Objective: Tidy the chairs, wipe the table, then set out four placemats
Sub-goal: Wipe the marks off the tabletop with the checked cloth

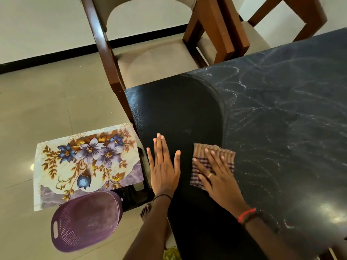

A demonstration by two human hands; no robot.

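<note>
While we read the scene from left to right, every place is given relative to the table (pixel 262 113).

Basket: we see a purple perforated basket (pixel 84 222) on the floor, left of the table's near corner, lying tilted with its handle slot toward the left.

Placemats: we see a floral placemat (pixel 88 162) uppermost, flat on a low dark stand just beside the table's left edge; the basket overlaps its near edge. We cannot tell how many lie under it.

Left hand: our left hand (pixel 163 166) rests palm down on the table near its left edge, fingers (pixel 159 145) straight, thumb spread wide, holding nothing. A dark band circles the wrist.

Cloth: we see a checked cloth (pixel 216 154) flat on the table, just right of the left hand and apart from it.

Right hand: our right hand (pixel 217 177) presses flat on the cloth, fingers spread narrowly over it, not curled round it. A ring shows on one finger; red and dark bands sit at the wrist.

Table: we see a dark glossy top, with a dull streaked film right of the cloth and a cleaner curved band under both hands.

Chairs: we see one wooden chair (pixel 150 59) with a beige seat at the table's far edge, its seat partly under the top, and a second chair (pixel 253 36) right of it, touching the first.
</note>
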